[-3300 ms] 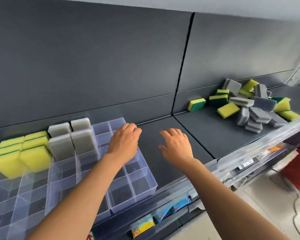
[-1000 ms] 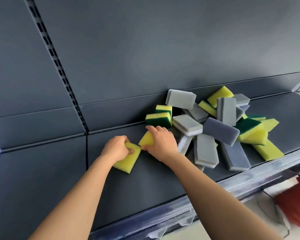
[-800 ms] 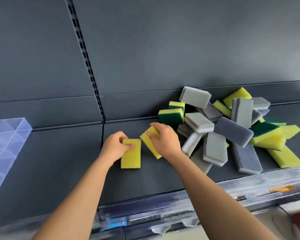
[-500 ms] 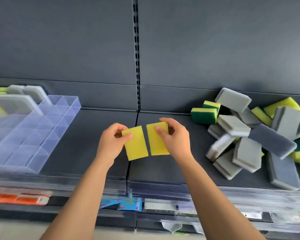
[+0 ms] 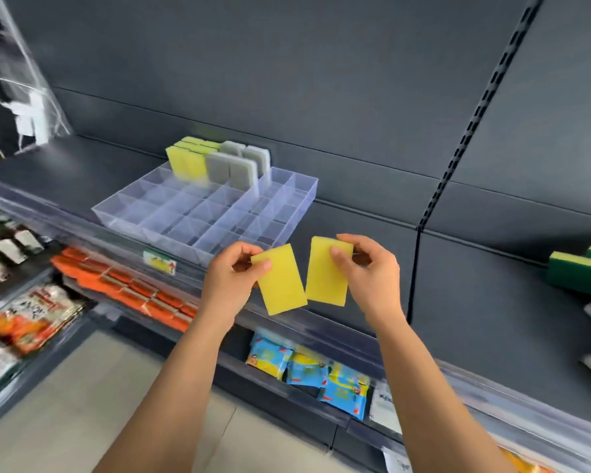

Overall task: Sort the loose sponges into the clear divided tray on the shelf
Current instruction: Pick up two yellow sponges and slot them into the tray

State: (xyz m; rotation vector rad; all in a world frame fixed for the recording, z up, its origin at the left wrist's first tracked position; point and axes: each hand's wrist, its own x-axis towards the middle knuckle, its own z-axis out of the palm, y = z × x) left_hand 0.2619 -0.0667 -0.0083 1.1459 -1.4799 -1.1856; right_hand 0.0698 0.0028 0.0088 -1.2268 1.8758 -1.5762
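Left hand (image 5: 234, 278) pinches yellow rectangular foam sponge (image 5: 282, 279), right hand (image 5: 365, 271) twin sponge (image 5: 326, 273). Clear divided tray (image 5: 301, 203): far cells filled, most empty; loose sponges (image 5: 580, 273) right.

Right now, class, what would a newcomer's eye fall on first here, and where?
At centre, the left hand and right hand each pinch a bright yellow sponge, left sponge beside right sponge. Up-left behind them the clear tray sits on the shelf, yellow sponges and grey sponges standing in its far rows.
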